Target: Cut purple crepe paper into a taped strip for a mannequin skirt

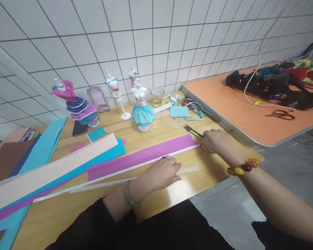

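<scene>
At the frame's center, the left hand [161,172], fingers loosely bent, rests on the white strip [135,167] edging the purple paper [143,152]; right of center, the right hand [216,140] curls at the strip's end, apparently pinching it.

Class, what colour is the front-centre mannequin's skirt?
The skirt is light turquoise blue, best seen in the head view.

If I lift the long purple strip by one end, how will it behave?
Probably floppy: the purple strip is long and looks thin, so it would likely sag. It seems light and papery, so a hard grip might crease it. The white band along its near edge may drag with it, though I cannot tell whether they are joined.
</scene>
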Action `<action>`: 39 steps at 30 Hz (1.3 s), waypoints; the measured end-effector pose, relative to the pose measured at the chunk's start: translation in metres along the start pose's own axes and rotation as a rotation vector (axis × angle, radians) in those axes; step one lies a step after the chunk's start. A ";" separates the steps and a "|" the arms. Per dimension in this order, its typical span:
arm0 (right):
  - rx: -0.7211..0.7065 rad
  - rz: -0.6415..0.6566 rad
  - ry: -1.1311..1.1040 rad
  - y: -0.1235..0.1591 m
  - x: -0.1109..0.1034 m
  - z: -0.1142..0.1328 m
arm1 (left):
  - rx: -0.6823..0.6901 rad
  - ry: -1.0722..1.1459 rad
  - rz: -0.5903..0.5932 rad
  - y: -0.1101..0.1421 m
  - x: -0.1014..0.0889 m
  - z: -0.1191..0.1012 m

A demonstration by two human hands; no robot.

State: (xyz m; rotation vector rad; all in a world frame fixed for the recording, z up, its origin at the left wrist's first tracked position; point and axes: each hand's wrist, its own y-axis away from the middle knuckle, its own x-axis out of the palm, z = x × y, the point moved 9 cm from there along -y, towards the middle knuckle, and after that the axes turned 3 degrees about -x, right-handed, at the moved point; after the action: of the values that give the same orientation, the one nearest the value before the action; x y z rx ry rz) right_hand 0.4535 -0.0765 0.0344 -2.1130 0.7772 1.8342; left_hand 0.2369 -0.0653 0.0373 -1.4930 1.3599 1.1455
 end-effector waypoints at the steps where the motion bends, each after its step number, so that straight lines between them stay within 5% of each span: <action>1: -0.032 -0.049 0.004 0.004 -0.001 0.002 | -0.015 0.002 0.018 0.017 -0.001 0.001; 5: -0.326 -0.361 -0.101 0.031 -0.004 0.033 | -0.108 0.040 0.015 0.083 -0.004 0.015; 7: -0.511 -0.420 -0.168 0.050 0.003 0.062 | -0.165 0.069 -0.039 0.114 -0.007 0.026; 16: -0.779 -0.476 -0.261 0.107 0.014 0.191 | -0.605 0.040 -0.392 0.235 -0.023 0.088; 31: -0.971 -0.603 -0.185 0.152 -0.006 0.326 | -0.750 -0.101 -0.502 0.306 -0.022 0.114; 39: -1.101 -0.536 -0.217 0.170 -0.013 0.387 | -0.866 -0.103 -0.518 0.338 -0.020 0.129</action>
State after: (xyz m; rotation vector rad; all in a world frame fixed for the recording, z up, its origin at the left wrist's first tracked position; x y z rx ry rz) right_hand 0.0354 -0.0190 0.0032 -2.1759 -1.0043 2.3059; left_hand -0.1136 0.0280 0.0266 -2.1643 0.3173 1.4989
